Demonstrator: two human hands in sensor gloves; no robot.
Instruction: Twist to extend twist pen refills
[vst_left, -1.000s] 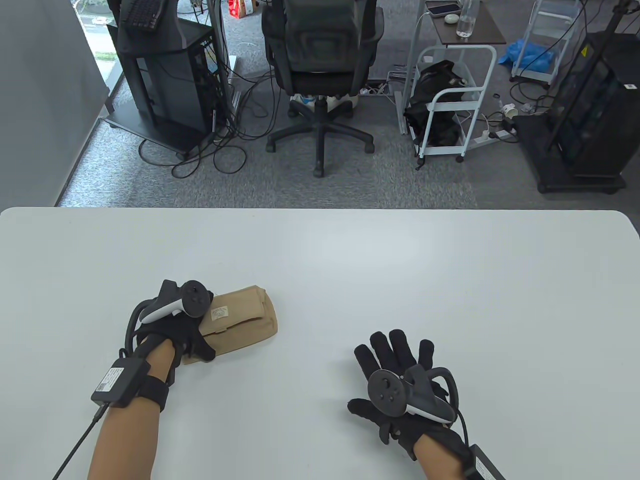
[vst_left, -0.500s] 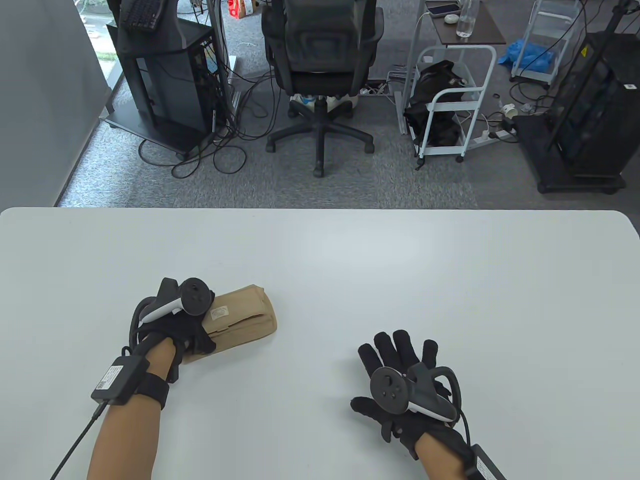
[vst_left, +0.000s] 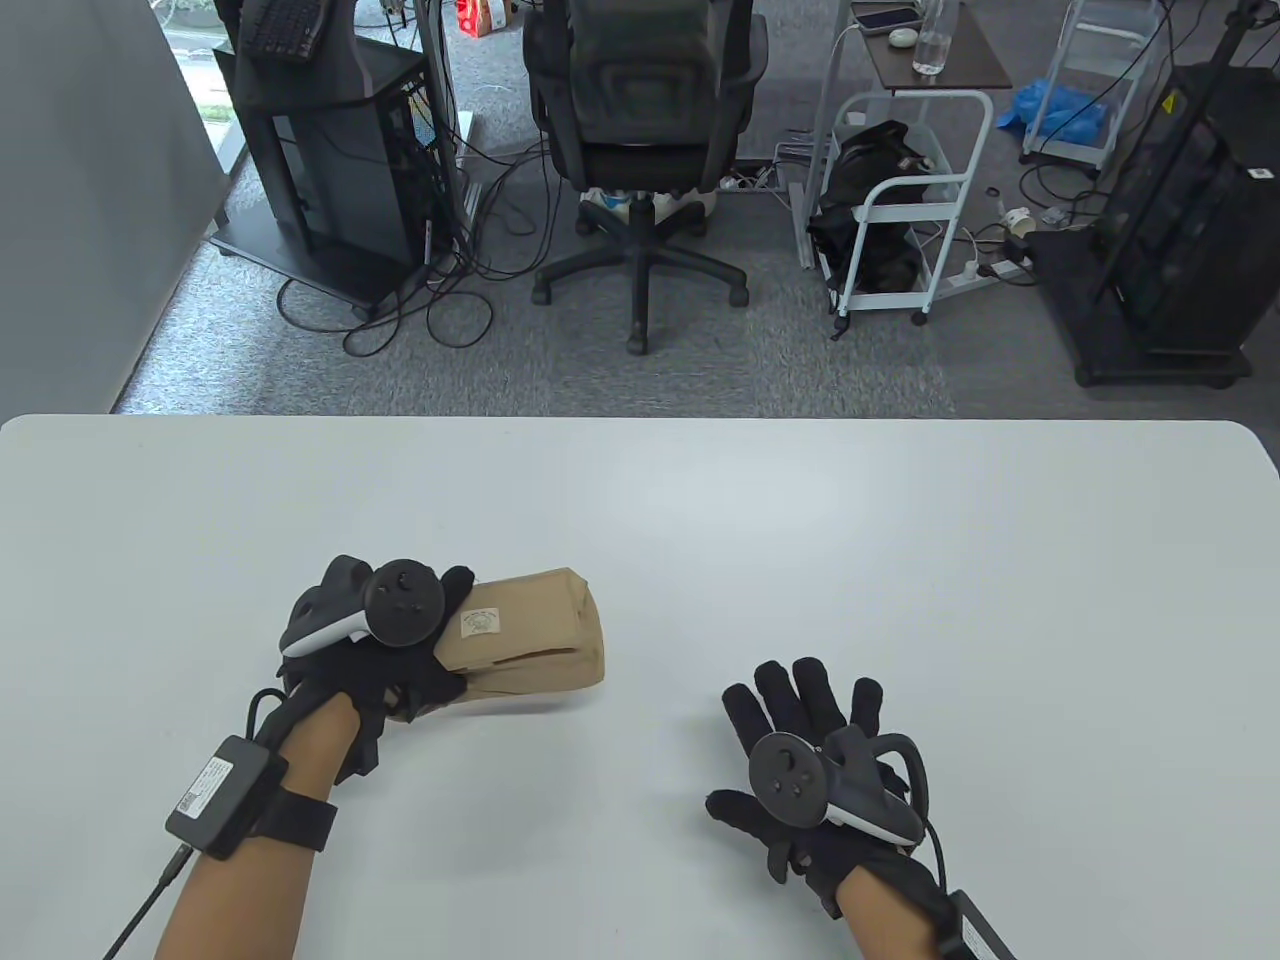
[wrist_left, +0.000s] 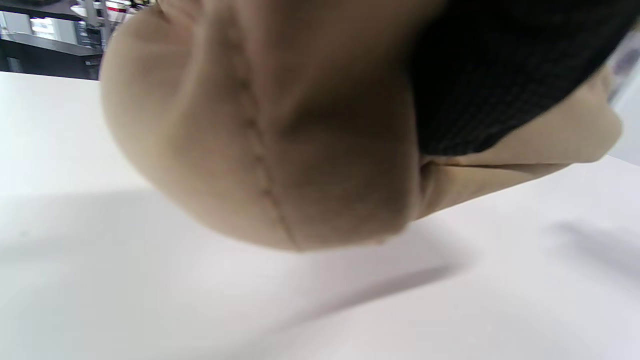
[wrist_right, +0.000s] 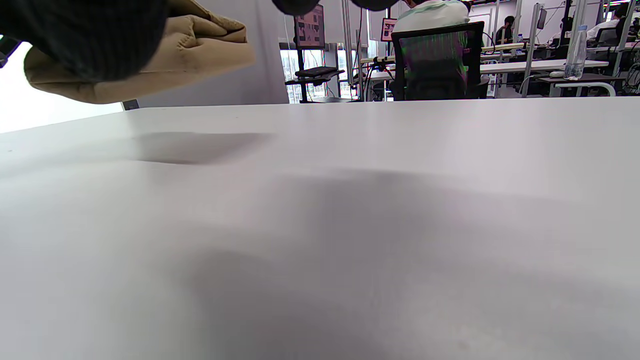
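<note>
— Where was the pen at that point?

— I couldn't see one anywhere. What I had was a tan cloth pouch (vst_left: 530, 632), in the lower left of the table view, and I took it that the pens were inside it. It was closed as far as I could tell, so what it held stayed hidden.

— How did the pouch handle?

— Soft, by the look of it. In the left wrist view the fabric (wrist_left: 260, 150) bulged and creased round a stitched seam, so I judged it light and floppy, something that sags unless you hold it round the body. It wasn't slippery or fragile, I'd say. The pens, if they were in there, would be thin, hard and smooth, best pinched at both ends to twist.

— And your left hand?

— My left hand (vst_left: 375, 660) gripped the near end of the pouch, fingers wrapped round it. In the right wrist view the pouch (wrist_right: 200, 37), at the upper left of the frame, hung clear of the table (vst_left: 700, 500) with its shadow beneath, so I held it lifted, at least at that end.

— The right?

— My right hand (vst_left: 800, 760) sat in the lower right of the table view, well apart from the pouch, fingers spread wide with nothing in them. Whether it touched the table I couldn't say.

— What next, in your judgement?

— Bring the free hand over to find the opening, while the left steadies the body.
</note>
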